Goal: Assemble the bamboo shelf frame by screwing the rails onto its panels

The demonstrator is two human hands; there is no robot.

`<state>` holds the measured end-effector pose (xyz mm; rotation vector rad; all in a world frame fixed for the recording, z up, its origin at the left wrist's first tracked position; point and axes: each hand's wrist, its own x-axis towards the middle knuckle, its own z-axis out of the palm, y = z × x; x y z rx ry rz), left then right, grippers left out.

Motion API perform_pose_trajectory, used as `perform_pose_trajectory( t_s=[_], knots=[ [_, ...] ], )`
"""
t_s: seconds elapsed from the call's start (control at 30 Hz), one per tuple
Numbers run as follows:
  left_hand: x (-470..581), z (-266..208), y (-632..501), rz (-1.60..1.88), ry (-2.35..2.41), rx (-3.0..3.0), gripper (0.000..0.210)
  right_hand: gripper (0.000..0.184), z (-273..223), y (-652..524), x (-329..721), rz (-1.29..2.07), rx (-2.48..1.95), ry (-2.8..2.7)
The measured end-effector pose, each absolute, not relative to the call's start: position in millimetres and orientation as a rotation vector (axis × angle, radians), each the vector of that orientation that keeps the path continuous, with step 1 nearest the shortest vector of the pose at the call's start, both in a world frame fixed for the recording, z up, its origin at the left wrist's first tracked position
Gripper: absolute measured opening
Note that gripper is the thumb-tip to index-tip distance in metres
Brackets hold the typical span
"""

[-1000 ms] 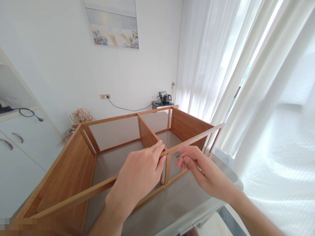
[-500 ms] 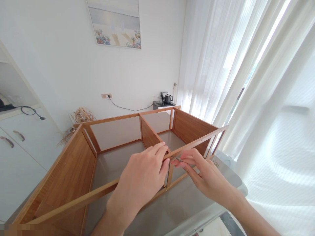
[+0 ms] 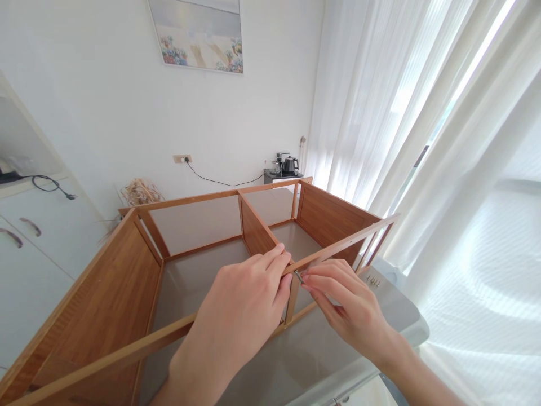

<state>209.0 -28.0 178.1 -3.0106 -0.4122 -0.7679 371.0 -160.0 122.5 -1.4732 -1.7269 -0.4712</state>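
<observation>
My left hand and right hand make two. I count one frame, three panels in it, one hex key, one table, one picture, two black cords, two handles; the screws I cannot number exactly.

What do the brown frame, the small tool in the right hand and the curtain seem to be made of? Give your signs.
Brown frame: probably wood or veneer, satin finish; streaky grain shows. Small tool: likely metal; greyish glint, though little shows. Curtain: apparently thin white fabric, matte; it folds and passes light.
</observation>
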Motion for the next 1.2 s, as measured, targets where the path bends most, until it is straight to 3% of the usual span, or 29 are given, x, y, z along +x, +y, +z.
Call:
perform_pose_trajectory(
  t_s=[0.53, 0.73, 1.2],
  knots=[
    [212, 178, -32, -0.76, -0.421, -2.943, 0.033, 0.02, 133, -165, 363, -0.308, -1.554, -1.649],
    [211, 177, -33, -0.769, -0.424, -2.932, 0.033, 0.01, 127, -163, 350, -0.082, -1.651, -1.295],
    [205, 179, -30, -0.711, -0.378, -3.012, 0.04, 0.017, 113, -152, 326, 0.327, -1.501, -0.943]
  ],
)
